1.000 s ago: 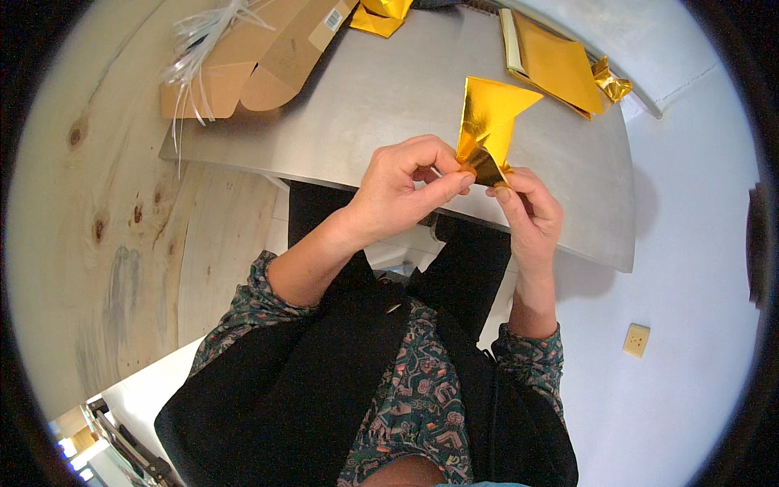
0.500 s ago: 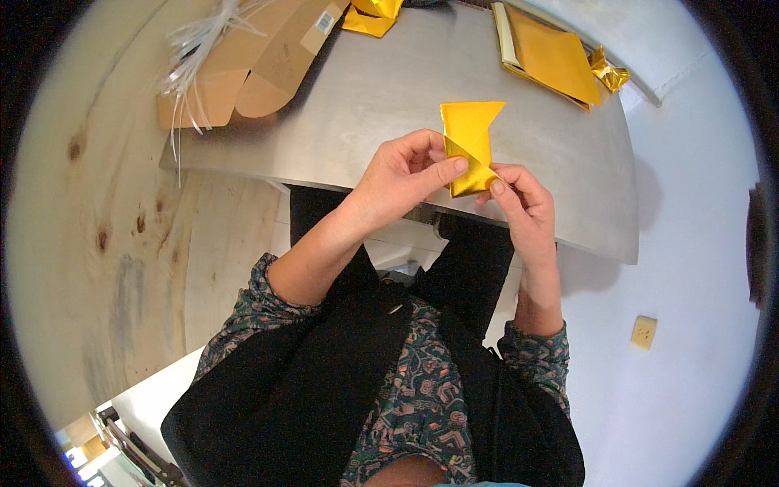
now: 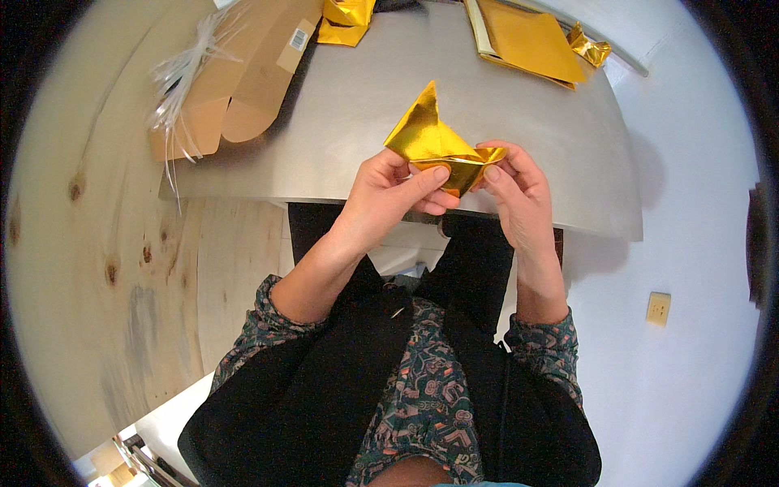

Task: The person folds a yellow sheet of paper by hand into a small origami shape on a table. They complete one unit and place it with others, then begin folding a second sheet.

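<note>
A folded sheet of shiny gold paper (image 3: 426, 136) is held between my two hands, just above the near edge of the metal table. One pointed corner sticks up toward the far side, and a flap stands out at the right. My left hand (image 3: 399, 183) pinches the lower left part, thumb on top and fingers underneath. My right hand (image 3: 519, 183) grips the right flap between thumb and fingers. The fingertips beneath the paper are partly hidden.
The grey metal table (image 3: 341, 105) has a rounded outline. On it lie a cardboard box (image 3: 243, 81) with white plastic strips (image 3: 180, 89), folded gold paper pieces (image 3: 345, 20), a stack of gold sheets (image 3: 527, 40) and a small gold folded piece (image 3: 588, 47). A wall outlet (image 3: 658, 309) is at right.
The gold paper has been turned, so its point now leans up and left, and its right flap has lifted open. Both hands stay on it. The view has shifted slightly.
</note>
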`<control>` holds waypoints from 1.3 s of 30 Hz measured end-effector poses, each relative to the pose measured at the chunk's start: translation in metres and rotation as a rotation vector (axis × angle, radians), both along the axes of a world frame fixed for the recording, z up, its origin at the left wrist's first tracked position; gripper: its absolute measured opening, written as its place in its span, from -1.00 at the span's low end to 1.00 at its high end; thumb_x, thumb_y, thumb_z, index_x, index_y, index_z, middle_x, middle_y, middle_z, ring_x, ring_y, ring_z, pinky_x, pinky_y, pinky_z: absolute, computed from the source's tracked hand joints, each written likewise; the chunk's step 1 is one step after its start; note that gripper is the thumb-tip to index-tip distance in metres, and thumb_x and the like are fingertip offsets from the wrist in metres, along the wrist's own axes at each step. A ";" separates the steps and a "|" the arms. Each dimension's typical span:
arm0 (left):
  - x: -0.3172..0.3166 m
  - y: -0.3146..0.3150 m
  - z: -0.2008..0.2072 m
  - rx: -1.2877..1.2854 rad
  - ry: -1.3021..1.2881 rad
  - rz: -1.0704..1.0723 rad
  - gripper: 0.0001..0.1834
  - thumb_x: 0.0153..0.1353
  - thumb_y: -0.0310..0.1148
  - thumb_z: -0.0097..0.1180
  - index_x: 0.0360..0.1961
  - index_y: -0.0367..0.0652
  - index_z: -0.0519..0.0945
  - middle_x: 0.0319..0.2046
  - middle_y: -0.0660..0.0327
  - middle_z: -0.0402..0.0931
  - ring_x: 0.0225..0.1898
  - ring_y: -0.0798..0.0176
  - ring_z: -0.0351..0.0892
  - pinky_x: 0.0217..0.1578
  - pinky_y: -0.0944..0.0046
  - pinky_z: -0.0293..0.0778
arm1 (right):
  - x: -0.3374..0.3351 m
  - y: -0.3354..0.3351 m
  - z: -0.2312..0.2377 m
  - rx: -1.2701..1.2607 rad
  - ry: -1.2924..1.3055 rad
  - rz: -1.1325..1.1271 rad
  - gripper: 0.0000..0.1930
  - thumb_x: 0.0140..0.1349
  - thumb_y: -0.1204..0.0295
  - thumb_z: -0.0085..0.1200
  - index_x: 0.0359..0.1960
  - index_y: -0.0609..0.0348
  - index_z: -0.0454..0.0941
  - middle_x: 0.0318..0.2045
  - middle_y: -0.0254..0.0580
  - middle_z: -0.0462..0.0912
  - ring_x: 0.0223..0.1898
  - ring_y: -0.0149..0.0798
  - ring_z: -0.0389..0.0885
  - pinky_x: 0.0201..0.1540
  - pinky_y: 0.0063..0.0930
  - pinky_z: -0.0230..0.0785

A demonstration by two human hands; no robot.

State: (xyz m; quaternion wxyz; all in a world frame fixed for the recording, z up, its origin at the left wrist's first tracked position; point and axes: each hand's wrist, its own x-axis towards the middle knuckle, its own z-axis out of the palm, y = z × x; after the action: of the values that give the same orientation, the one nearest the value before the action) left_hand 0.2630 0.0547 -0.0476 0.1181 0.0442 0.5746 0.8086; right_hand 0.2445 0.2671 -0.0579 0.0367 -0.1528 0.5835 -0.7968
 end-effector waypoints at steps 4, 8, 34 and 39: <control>0.002 0.002 -0.002 0.021 0.000 -0.013 -0.70 0.48 -0.40 0.17 0.16 -0.27 0.59 -0.14 0.04 0.74 -0.27 0.23 0.81 -0.28 0.33 0.78 | -0.001 0.001 -0.003 -0.032 0.002 -0.001 -0.73 0.44 0.44 0.19 0.10 0.25 0.60 -0.08 -0.27 0.72 -0.14 -0.41 0.65 0.01 -0.45 0.56; 0.004 0.004 -0.003 0.070 -0.013 -0.021 -0.69 0.49 -0.36 0.16 0.16 -0.28 0.60 -0.14 0.02 0.74 -0.26 0.21 0.82 -0.28 0.33 0.78 | -0.001 0.003 -0.003 -0.007 -0.006 0.009 -0.74 0.46 0.42 0.17 0.11 0.24 0.58 -0.06 -0.30 0.67 -0.09 -0.43 0.62 0.03 -0.44 0.53; 0.002 0.001 -0.003 0.104 -0.068 -0.063 -0.58 0.58 -0.19 0.01 0.08 -0.41 0.60 -0.21 -0.09 0.75 -0.25 0.10 0.83 -0.24 0.25 0.79 | -0.003 -0.001 -0.009 -0.038 -0.062 -0.044 -0.82 0.47 0.41 0.18 -0.01 0.23 0.62 -0.22 -0.34 0.68 -0.23 -0.46 0.63 -0.09 -0.55 0.52; -0.001 0.001 -0.006 -0.015 -0.033 -0.051 -0.56 0.59 -0.16 -0.01 0.09 -0.41 0.60 -0.26 -0.08 0.76 -0.27 0.13 0.83 -0.25 0.27 0.78 | -0.004 -0.002 -0.008 -0.027 -0.123 -0.049 -0.77 0.42 0.43 0.22 0.06 0.18 0.62 -0.11 -0.30 0.70 -0.12 -0.41 0.63 -0.01 -0.48 0.52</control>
State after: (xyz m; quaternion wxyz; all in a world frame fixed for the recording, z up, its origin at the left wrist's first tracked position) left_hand 0.2618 0.0553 -0.0534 0.1486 0.0445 0.5771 0.8018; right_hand 0.2401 0.2652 -0.0654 0.0511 -0.0897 0.5730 -0.8131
